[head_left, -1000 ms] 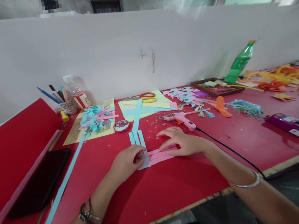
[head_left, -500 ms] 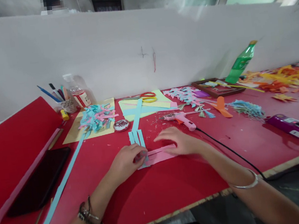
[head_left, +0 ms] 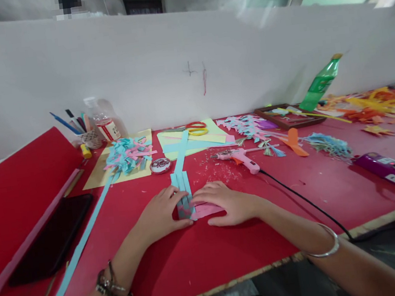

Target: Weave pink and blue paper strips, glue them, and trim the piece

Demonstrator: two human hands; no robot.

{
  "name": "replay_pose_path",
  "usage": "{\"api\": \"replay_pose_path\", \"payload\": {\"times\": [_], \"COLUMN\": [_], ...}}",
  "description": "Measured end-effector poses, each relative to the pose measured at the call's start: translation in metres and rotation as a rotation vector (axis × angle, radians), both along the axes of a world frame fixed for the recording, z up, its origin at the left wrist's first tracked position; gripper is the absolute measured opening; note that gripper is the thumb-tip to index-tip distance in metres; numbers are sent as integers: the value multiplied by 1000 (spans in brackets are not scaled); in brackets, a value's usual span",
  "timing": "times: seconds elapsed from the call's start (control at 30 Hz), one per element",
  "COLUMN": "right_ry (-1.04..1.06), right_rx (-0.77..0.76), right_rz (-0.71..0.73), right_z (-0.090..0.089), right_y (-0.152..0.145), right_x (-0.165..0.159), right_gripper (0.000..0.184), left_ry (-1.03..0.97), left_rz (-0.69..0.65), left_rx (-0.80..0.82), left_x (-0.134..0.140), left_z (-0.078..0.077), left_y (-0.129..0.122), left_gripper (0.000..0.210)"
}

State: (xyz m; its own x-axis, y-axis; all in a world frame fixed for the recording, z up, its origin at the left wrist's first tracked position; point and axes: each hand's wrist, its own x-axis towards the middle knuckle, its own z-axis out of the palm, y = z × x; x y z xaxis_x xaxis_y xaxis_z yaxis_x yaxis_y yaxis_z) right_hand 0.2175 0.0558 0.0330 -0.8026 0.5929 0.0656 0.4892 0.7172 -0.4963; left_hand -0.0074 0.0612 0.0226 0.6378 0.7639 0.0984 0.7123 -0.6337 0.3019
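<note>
Light-blue paper strips [head_left: 181,182] lie side by side on the red tabletop, running away from me. Pink paper strips [head_left: 208,209] cross their near end and stretch to the right. My left hand [head_left: 160,215] rests at the left edge of the blue strips, thumb and fingers apart. Over the pink strips lies my right hand [head_left: 228,204], its fingers stretched toward the blue ones and its thumb spread below. Parts of the pink strips are hidden beneath that hand.
Beyond the hands are a pink glue gun [head_left: 238,157] with a black cord, scissors [head_left: 197,129], a round tin [head_left: 160,165] and a pile of paper curls [head_left: 126,155]. A dark phone-like slab [head_left: 54,240] lies left. A green bottle [head_left: 321,84] leans at the back right.
My right hand has moved left and slightly down, along the pink strips to the blue ones. The fingers of my left hand have spread, and the blue strips lie closer together.
</note>
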Motion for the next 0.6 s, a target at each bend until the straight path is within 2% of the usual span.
{"api": "replay_pose_path", "payload": {"times": [0.43, 0.6], "right_ry": [17, -51], "right_rx": [-7, 30], "right_rz": [-29, -65], "right_z": [3, 4], "right_y": [1, -4], "right_x": [3, 0], "right_gripper": [43, 42], "left_ry": [12, 60], "left_rz": [-25, -45], "left_rx": [15, 63], "left_x": [1, 0], "left_z": [1, 2], "left_y": [0, 0], "left_gripper": [47, 47]}}
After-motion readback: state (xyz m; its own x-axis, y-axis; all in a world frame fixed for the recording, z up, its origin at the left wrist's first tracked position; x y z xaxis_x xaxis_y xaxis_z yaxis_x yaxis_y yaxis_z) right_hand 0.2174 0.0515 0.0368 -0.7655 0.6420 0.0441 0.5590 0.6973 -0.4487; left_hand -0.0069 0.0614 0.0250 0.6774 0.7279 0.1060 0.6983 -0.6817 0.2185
